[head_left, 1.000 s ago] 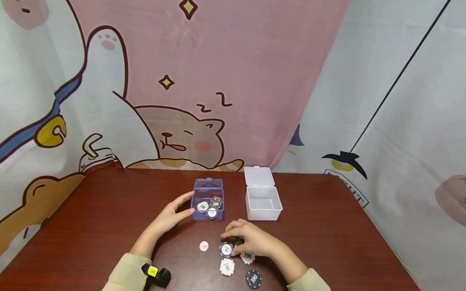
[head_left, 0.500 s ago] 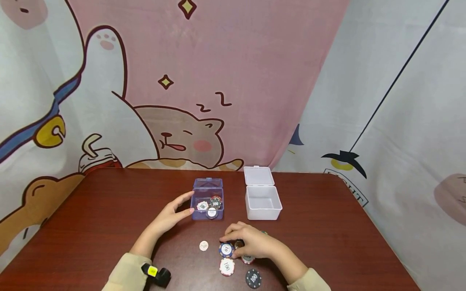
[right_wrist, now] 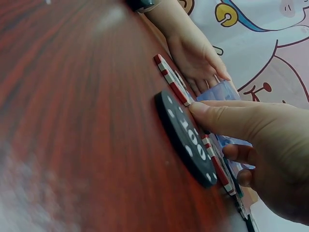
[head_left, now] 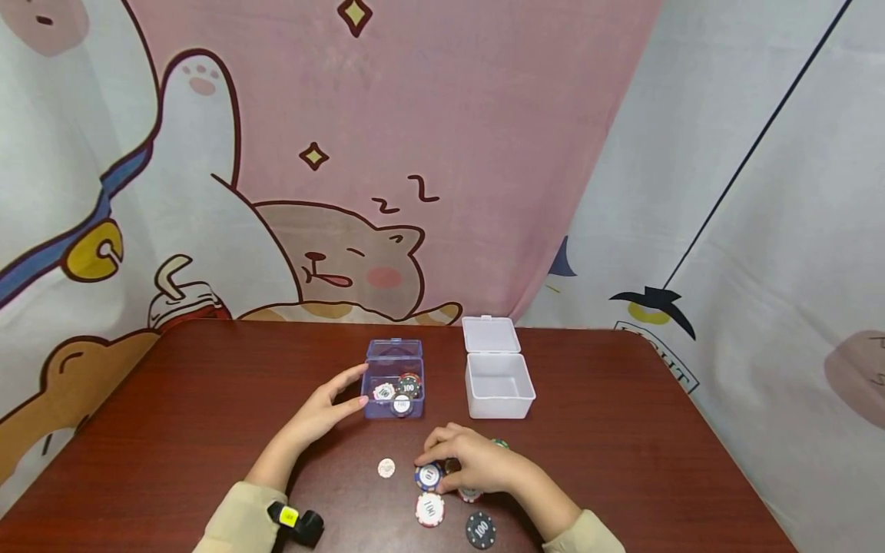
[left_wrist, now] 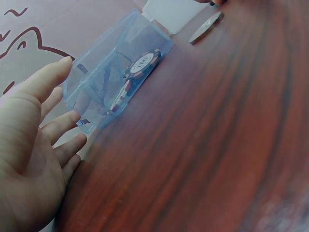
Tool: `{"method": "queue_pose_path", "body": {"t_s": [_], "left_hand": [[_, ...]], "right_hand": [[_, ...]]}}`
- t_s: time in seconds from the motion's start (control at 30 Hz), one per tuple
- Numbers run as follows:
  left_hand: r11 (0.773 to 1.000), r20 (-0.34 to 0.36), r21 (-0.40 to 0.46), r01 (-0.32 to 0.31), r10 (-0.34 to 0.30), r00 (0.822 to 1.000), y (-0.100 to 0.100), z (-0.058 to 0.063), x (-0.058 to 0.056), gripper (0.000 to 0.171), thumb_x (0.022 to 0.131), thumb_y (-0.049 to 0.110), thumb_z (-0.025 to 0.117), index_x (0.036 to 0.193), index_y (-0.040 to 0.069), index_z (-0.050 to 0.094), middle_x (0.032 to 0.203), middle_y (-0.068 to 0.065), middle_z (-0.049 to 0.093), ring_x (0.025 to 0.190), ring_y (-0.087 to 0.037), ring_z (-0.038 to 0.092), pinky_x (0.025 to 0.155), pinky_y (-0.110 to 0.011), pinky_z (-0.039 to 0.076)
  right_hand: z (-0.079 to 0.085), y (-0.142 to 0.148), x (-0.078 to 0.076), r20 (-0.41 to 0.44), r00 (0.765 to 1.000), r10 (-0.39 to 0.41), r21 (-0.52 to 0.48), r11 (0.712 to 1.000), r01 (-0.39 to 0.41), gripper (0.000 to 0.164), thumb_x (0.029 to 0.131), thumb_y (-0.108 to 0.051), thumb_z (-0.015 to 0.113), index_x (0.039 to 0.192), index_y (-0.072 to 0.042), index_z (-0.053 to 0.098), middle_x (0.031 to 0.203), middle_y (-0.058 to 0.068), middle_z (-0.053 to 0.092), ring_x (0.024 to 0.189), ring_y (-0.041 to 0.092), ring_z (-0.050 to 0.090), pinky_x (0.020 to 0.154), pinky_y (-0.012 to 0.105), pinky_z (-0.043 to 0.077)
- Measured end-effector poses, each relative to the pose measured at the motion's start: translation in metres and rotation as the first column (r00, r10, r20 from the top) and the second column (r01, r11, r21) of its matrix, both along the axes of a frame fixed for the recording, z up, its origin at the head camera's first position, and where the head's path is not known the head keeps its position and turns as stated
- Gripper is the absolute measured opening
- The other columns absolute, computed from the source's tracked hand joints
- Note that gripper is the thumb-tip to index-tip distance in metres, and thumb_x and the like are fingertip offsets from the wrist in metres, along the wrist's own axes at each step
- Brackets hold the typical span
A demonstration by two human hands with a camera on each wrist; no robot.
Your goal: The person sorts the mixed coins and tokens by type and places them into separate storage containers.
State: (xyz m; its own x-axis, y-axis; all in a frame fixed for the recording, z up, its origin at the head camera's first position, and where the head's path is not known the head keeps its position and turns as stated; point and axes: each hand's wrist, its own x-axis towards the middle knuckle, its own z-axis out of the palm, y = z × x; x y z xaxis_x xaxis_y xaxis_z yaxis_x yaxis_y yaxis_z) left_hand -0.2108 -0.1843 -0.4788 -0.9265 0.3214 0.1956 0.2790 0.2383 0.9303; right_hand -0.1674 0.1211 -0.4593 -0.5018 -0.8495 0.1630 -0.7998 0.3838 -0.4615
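Observation:
My left hand (head_left: 321,411) is at the left side of an open clear blue box (head_left: 379,411), its fingers and thumb extended against that side. Several poker chips lie in the box. With thumb and index finger, my right hand (head_left: 473,459) pinches the edges of a blue poker chip (head_left: 428,477) at table level. Under and around that hand are a red-edged white chip (head_left: 470,496), partly hidden, and a green-edged chip (head_left: 501,443). Nearer me lie a white chip (head_left: 430,510) and a black chip (head_left: 480,531) marked 100. A small pale chip (head_left: 386,468) is left of the blue one.
To the right of the blue box stands a white box (head_left: 501,407) with its lid raised and nothing visible inside. A dark red-brown wooden table (head_left: 622,430) carries everything. Behind it hangs a cartoon-printed curtain (head_left: 498,169). A black wrist camera (head_left: 304,526) sits on the left sleeve.
My right hand has drawn slightly downward, closing its thumb and index finger on the blue chip. A green-edged chip has come into sight behind the hand. The left hand stays put.

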Motion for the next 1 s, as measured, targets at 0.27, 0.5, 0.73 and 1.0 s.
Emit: {"method": "queue_pose_path", "body": {"t_s": [0.27,0.5,0.73,1.0], "left_hand": [[1.0,-0.001,0.004,-0.002,0.002,1.0,0.0,0.0,0.0,0.059,0.09,0.014,0.067,0.142,0.003,0.042,0.142,-0.02,0.043,0.134,-0.037,0.033,0.107,-0.059,0.019],[1.0,-0.001,0.0,-0.004,0.004,1.0,0.0,0.0,0.0,0.059,0.09,0.012,0.067,0.143,0.003,0.042,0.143,-0.02,0.043,0.134,-0.037,0.033,0.107,-0.06,0.019],[1.0,-0.005,0.008,0.003,-0.003,1.0,0.0,-0.001,-0.001,0.059,0.09,0.013,0.067,0.143,0.002,0.042,0.143,-0.021,0.043,0.134,-0.037,0.033,0.107,-0.059,0.019],[1.0,-0.031,0.002,0.012,-0.012,0.999,0.0,0.001,0.001,0.058,0.09,0.011,0.066,0.142,0.001,0.042,0.142,-0.021,0.043,0.134,-0.036,0.032,0.107,-0.059,0.019]], "right_hand": [[-0.003,-0.003,0.0,0.007,1.0,-0.007,-0.049,0.999,0.007,0.036,0.073,-0.025,0.083,0.106,-0.015,0.073,0.102,-0.009,0.061,0.1,0.004,0.05,0.088,0.019,0.041],[-0.009,-0.006,0.0,-0.035,0.999,-0.011,-0.094,0.996,0.007,0.035,0.068,-0.022,0.084,0.1,-0.013,0.072,0.098,-0.008,0.063,0.097,0.005,0.052,0.086,0.017,0.041],[-0.01,-0.007,-0.002,-0.047,0.998,-0.045,-0.127,0.991,0.038,0.035,0.067,-0.019,0.083,0.099,-0.014,0.072,0.098,-0.008,0.064,0.096,0.006,0.052,0.085,0.017,0.041],[-0.007,-0.007,-0.003,-0.063,0.992,-0.114,-0.202,0.974,0.099,0.034,0.066,-0.017,0.08,0.099,-0.016,0.071,0.095,-0.012,0.063,0.093,0.005,0.051,0.08,0.018,0.043]]}}
